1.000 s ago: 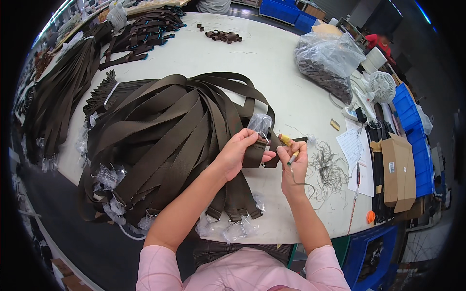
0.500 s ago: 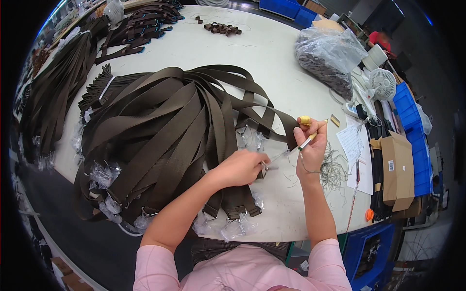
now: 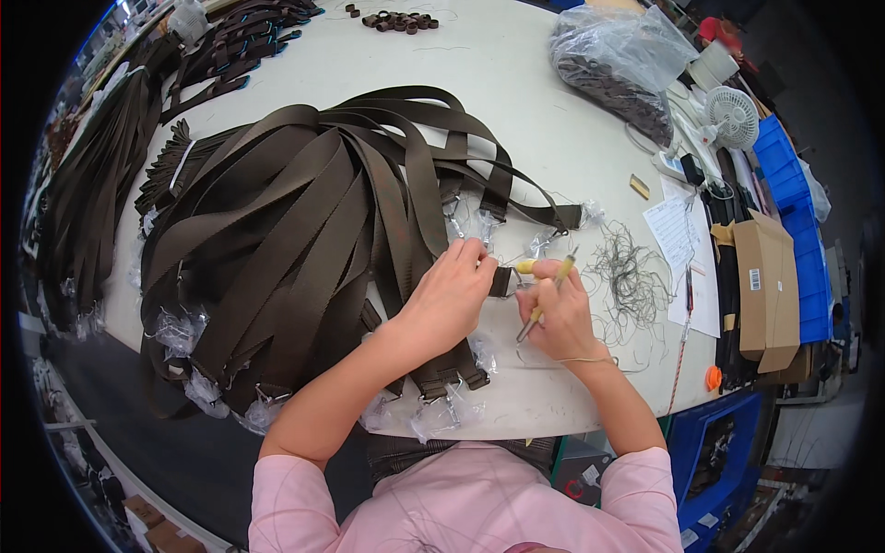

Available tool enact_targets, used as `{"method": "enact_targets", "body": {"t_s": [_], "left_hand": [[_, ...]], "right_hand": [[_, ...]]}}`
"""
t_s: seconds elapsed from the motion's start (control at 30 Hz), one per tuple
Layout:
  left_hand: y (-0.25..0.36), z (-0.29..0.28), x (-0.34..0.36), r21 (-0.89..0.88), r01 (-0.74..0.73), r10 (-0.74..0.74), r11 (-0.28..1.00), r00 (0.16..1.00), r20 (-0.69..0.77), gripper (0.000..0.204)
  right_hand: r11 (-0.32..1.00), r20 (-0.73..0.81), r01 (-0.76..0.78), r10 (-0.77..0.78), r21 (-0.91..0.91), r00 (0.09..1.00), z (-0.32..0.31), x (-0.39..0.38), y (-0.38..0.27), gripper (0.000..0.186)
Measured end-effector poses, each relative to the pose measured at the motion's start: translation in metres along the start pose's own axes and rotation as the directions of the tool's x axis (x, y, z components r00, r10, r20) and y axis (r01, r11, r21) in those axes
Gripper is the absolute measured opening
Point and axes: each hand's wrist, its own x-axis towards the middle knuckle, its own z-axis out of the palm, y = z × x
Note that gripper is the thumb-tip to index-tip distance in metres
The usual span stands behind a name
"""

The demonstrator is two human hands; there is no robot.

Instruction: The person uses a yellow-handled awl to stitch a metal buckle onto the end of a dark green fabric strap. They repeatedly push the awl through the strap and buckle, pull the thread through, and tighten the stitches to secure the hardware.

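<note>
My left hand has its fingertips closed on the end of a brown webbing strap, which carries a small metal fitting. Close beside it, my right hand grips a thin pencil-like tool with a pale yellow section; a yellow cover is on one finger. A large heap of brown straps lies under and left of my hands, many ends in crinkled clear plastic. A tangle of loose threads lies right of my right hand.
Bundled straps lie at far left; small brown loops at the back. Right are a bagged pile, small fan, papers, flattened cardboard box, blue bins. A co-worker is in the back right.
My right hand came down and left from where it was half a second ago, beside my left hand, which rose slightly. The strap it held now lies farther back on the table.
</note>
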Motion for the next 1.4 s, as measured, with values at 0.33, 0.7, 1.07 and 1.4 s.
{"method": "enact_targets", "body": {"t_s": [0.33,0.7,1.07,1.4], "left_hand": [[-0.003,-0.013,0.013,-0.495,0.187,-0.051,0.849,0.96,0.275,0.051],[-0.006,-0.003,0.023,-0.339,0.163,-0.073,0.927,0.962,0.264,0.02],[0.0,0.008,0.013,-0.342,0.247,-0.184,0.907,0.961,0.206,0.043],[-0.002,0.015,0.009,-0.372,0.238,-0.186,0.897,0.968,0.171,0.04]], "right_hand": [[0.984,0.081,-0.145,0.137,0.103,0.987,0.006,-0.045,0.006,0.026],[0.989,0.044,-0.072,0.066,0.132,0.997,0.009,-0.047,0.013,0.023],[0.983,0.212,-0.102,0.068,0.155,0.975,0.008,-0.018,0.005,0.022],[0.966,0.126,-0.194,0.174,0.169,0.977,0.005,-0.007,0.024,0.028]]}}
